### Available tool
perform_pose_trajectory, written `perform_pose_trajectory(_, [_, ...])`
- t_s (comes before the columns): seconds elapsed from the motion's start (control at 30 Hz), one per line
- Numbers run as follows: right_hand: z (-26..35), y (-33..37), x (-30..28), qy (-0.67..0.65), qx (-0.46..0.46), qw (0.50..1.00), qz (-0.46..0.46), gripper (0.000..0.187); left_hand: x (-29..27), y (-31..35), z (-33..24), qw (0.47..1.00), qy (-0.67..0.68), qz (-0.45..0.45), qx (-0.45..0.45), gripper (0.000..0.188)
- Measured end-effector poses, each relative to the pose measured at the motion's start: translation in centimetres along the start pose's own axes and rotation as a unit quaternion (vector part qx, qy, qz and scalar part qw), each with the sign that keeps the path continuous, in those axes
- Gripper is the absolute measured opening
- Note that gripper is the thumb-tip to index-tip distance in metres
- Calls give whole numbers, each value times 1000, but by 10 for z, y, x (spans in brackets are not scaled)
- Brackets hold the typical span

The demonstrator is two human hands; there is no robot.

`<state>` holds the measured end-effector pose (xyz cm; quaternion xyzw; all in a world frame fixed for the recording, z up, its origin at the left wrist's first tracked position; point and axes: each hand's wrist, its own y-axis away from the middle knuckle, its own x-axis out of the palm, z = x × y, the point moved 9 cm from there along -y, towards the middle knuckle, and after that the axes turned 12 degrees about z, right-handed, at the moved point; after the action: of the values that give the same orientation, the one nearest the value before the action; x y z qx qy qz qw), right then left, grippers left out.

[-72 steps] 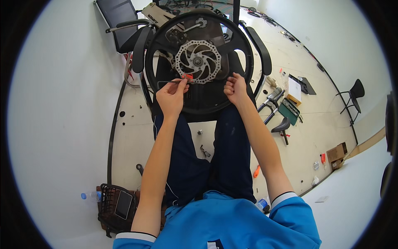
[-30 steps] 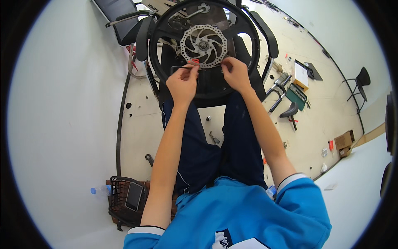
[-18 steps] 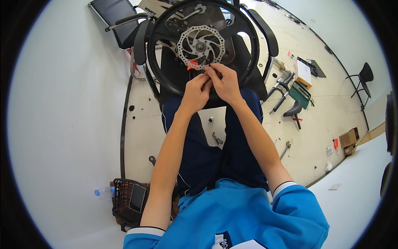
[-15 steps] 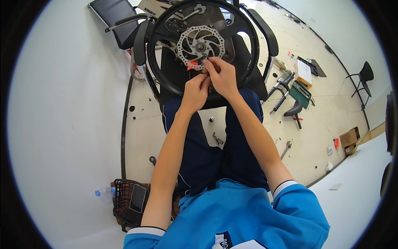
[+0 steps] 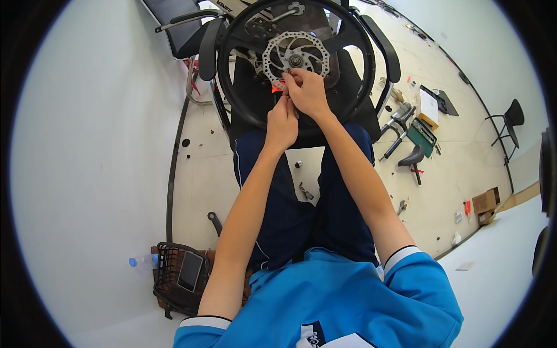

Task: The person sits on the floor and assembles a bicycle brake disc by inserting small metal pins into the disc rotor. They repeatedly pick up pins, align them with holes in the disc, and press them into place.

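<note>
A black spoked wheel (image 5: 369, 61) rests on the seat of a black armchair (image 5: 362, 113) in front of my knees. Bolted around its hub is a silver brake disc (image 5: 296, 36) with a drilled ring. My right hand (image 5: 308, 95) reaches over the disc's lower part, thumb and fingers pinched together just below the hub. Just below it, my left hand (image 5: 282, 124) is closed too, fingertips pointing up close to the right fingers. Whatever small thing either hand pinches is too hidden to name. A small orange-red piece (image 5: 277, 87) shows by the disc's lower left edge.
On the floor to the right lie a suspension fork (image 5: 399, 130), a green tool case (image 5: 422, 137), a bicycle saddle (image 5: 412, 156) and a wrench (image 5: 402, 207). A black basket (image 5: 168, 272) holding a phone (image 5: 190, 271) stands at lower left, near a crank arm (image 5: 214, 221).
The view has shifted, so the wheel appears farther right. My right fingertips have moved up closer to the hub. My left fingers have straightened upward below them.
</note>
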<state>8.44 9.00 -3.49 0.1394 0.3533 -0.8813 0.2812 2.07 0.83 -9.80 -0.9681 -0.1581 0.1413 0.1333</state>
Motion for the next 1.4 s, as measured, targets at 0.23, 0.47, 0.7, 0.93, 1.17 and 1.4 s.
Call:
perform_pose_trajectory(0.23, [5,3,-5,22,1,1000,-6,20,9,-4,0,999,31,6,7,32])
perform_pose_trajectory(0.47, [11,1,-12,88,-20,996,-6,21,25,-11,9,987,156,36,2,31])
perform_pose_trajectory(0.7, [26,-7,-11,142,-51,986,64,21,43,-18,14,949,305,81,-5,31])
perform_pose_trajectory(0.93, [31,-15,-12,257,-87,955,115,22,64,-23,9,928,369,44,-35,33])
perform_pose_trajectory(1.17, [8,-11,-23,97,17,992,79,23,53,-19,17,925,349,117,-93,35])
perform_pose_trajectory(1.4, [-11,-9,-3,-30,69,995,65,23,6,-9,30,933,266,180,-165,33])
